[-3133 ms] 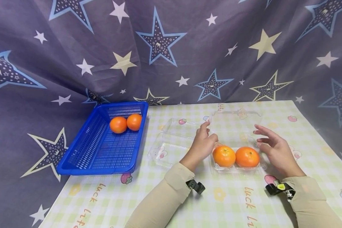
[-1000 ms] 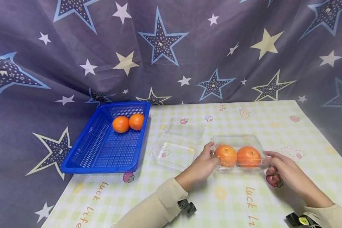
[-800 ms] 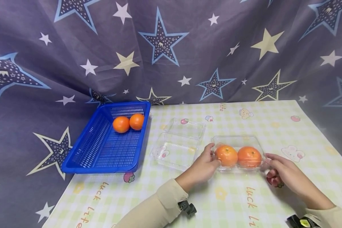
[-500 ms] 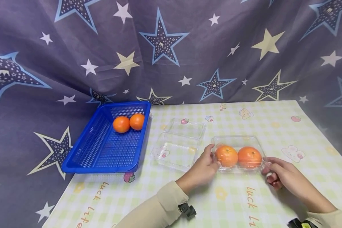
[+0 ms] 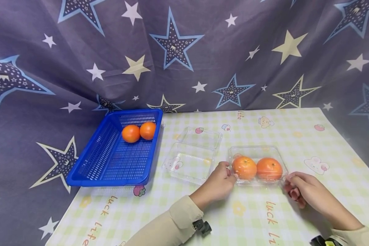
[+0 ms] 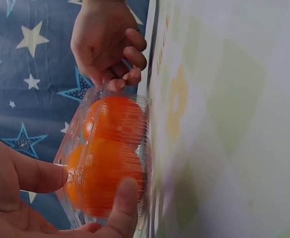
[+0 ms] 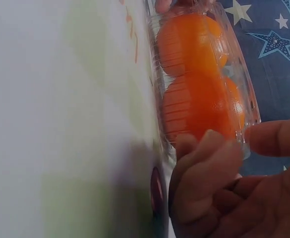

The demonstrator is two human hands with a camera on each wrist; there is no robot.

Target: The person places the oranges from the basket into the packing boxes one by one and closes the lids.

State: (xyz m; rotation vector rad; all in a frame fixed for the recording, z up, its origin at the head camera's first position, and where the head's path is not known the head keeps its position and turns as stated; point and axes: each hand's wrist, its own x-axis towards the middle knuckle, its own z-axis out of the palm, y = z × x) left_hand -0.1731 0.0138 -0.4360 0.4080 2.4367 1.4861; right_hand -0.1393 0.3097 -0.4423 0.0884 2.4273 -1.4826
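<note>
The table (image 5: 264, 218) is being covered by a checked cloth. A blue basket (image 5: 95, 164) with two oranges (image 5: 139, 132) is being kept at its left side, an open clear box (image 5: 192, 155) beside it. The shut clear box (image 5: 256, 150) with two oranges (image 5: 256, 168) is being pinched at its left end by the left hand (image 5: 216, 184) and at its right end by the right hand (image 5: 307, 191), fingers curled.
</note>
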